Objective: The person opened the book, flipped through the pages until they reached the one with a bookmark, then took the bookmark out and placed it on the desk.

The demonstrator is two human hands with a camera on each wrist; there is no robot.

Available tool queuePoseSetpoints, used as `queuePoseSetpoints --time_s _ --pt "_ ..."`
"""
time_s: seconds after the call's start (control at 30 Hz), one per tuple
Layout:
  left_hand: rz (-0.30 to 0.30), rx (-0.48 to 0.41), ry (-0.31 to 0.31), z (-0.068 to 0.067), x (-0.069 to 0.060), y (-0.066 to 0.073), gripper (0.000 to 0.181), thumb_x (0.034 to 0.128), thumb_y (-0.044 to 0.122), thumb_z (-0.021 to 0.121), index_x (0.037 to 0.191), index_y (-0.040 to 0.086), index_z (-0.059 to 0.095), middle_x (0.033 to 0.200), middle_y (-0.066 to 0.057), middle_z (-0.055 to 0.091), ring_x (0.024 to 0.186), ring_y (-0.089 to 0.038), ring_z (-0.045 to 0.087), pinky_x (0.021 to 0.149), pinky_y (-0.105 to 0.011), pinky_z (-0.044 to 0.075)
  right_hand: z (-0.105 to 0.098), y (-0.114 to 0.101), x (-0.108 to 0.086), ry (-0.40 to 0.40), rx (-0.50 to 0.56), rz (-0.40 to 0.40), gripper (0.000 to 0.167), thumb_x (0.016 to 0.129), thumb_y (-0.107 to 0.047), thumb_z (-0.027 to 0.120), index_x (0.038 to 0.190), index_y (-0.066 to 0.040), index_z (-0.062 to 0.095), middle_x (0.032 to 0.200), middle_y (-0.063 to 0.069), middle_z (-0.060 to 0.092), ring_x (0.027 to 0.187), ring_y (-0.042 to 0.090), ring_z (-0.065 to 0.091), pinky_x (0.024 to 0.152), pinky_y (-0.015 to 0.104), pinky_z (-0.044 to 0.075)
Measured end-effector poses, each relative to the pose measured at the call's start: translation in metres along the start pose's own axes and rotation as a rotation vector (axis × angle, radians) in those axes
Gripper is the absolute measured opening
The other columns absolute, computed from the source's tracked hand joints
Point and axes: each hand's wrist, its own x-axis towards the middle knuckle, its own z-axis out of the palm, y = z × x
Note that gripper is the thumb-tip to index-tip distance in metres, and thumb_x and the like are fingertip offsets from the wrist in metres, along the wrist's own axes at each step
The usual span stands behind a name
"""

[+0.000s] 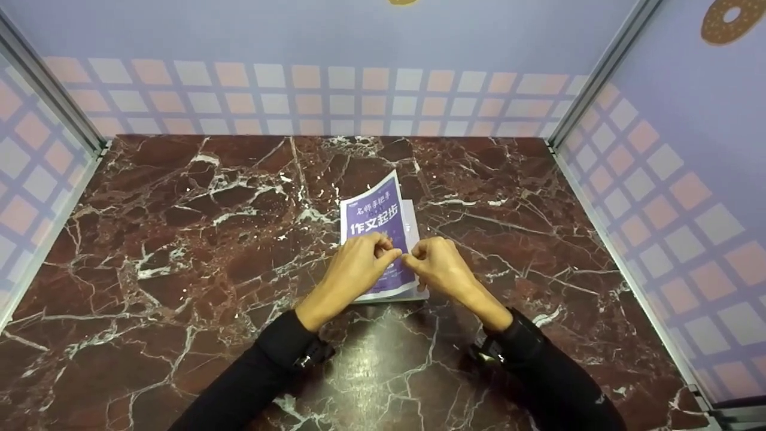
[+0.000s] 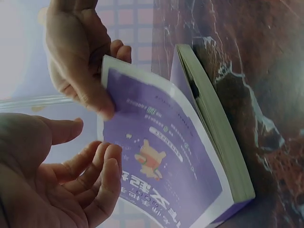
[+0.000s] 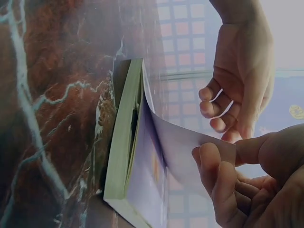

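Note:
A thick book [image 1: 374,209] with a purple and white paper cover lies on the tabletop. Its front cover [image 2: 152,118] is lifted along the right edge and bends upward, while the page block [image 3: 124,137] stays flat beneath it. My right hand [image 1: 446,266] pinches that raised edge between thumb and fingers, best seen in the right wrist view. Over the cover, just left of the right hand, is my left hand [image 1: 359,263]. Its thumb and loosely bent fingers [image 2: 102,175] stand apart with nothing between them in the left wrist view.
The dark red marble table [image 1: 179,287] has white veins and reflects light near the front. Purple panels with pink and white squares [image 1: 308,78] enclose the back and both sides. Metal posts [image 1: 604,72] mark the back corners.

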Motion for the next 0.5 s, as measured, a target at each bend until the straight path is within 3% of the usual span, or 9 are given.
queuePoseSetpoints --time_s 0.13,0.27,0.37,0.5 --pt "0.008 -0.048 0.006 0.002 0.000 0.000 0.022 0.0990 0.025 0.071 0.102 0.004 0.074 0.087 -0.007 0.071 0.064 -0.013 0.055 0.060 -0.029 0.053 0.001 -0.005 0.001 0.002 0.000 -0.039 0.026 0.095 -0.013 0.066 0.070 -0.007 0.072 0.054 -0.001 0.066 0.044 0.021 0.066 0.035 0.019 0.042" --pt "0.003 -0.088 -0.007 0.000 0.000 0.001 0.025 0.1026 0.023 0.065 0.109 0.002 0.076 0.093 -0.010 0.074 0.058 -0.010 0.049 0.053 -0.025 0.047 0.002 -0.010 0.003 0.010 0.051 -0.062 0.028 0.097 -0.013 0.064 0.071 -0.005 0.070 0.055 0.000 0.067 0.046 0.024 0.068 0.037 0.023 0.048" --pt "-0.026 -0.131 -0.015 -0.005 0.001 0.000 0.028 0.1049 0.024 0.061 0.118 0.003 0.075 0.091 -0.011 0.074 0.054 -0.007 0.045 0.048 -0.021 0.041 0.003 -0.014 0.004 0.035 0.111 -0.084 0.029 0.099 -0.015 0.064 0.073 -0.004 0.069 0.058 0.001 0.067 0.052 0.032 0.070 0.038 0.026 0.052" --pt "-0.097 -0.197 -0.011 -0.011 0.001 0.000 0.032 0.1063 0.029 0.059 0.122 0.006 0.075 0.077 -0.011 0.069 0.053 -0.008 0.047 0.046 -0.021 0.038 0.006 -0.018 0.004 0.080 0.146 -0.117 0.027 0.100 -0.017 0.065 0.076 -0.006 0.068 0.062 0.000 0.064 0.049 0.028 0.067 0.040 0.029 0.054"
